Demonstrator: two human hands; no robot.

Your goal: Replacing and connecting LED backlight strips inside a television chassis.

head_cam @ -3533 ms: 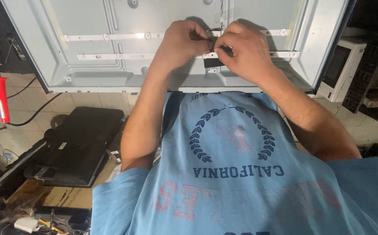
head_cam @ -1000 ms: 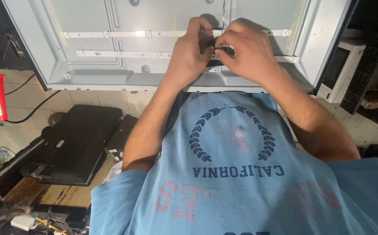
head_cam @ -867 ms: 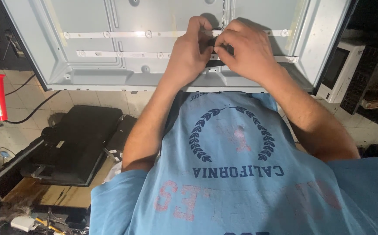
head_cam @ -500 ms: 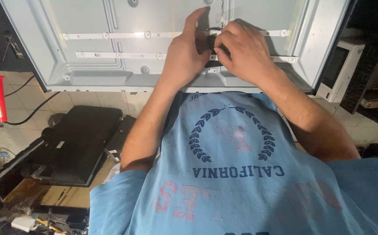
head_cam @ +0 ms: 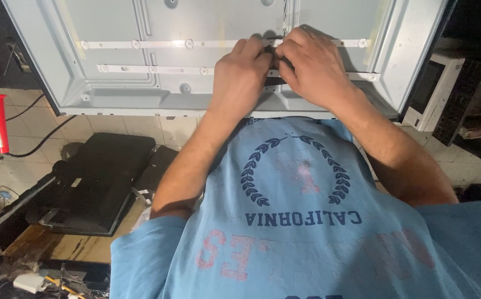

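Left hand (head_cam: 239, 75) and right hand (head_cam: 311, 72) pinch a small dark connector (head_cam: 272, 51) between the light strips (head_cam: 157, 44) of the panel (head_cam: 113, 88), mid-fitting; seating needs steady pressure

Opened grey screen panel (head_cam: 196, 83) across top, w/ white strips. Black flat monitor (head_cam: 94, 182) face-down lower left. Small white label (head_cam: 76, 182) on it.
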